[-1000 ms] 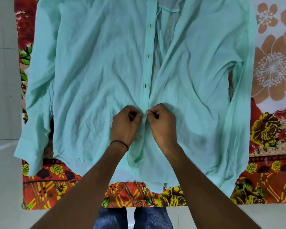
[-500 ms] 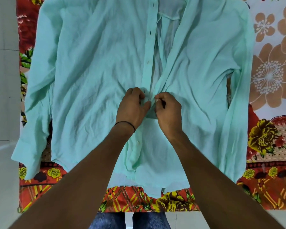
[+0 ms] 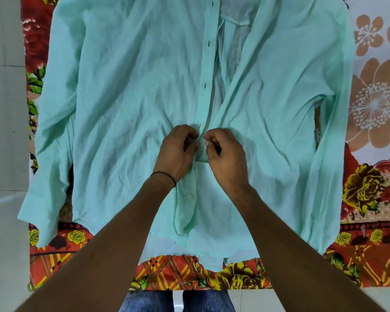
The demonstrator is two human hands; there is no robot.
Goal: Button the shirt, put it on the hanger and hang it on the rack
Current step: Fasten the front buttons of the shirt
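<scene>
Floral bedsheet (image 3: 369, 91) is covering the surface; shirt (image 3: 126, 91) is lying flat on it, front up. Left hand (image 3: 177, 152) and right hand (image 3: 225, 154) are pinching the placket (image 3: 206, 70) edges mid-front — fabric looks thin, limp, light; best gripped at the plackets.

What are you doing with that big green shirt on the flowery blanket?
A person is buttoning the mint green shirt, which lies flat on a flowered cloth. The left hand and right hand pinch the two front edges together near the middle. One white button lower down is done up. Above the hands the front gapes open, with empty buttonholes.
</scene>
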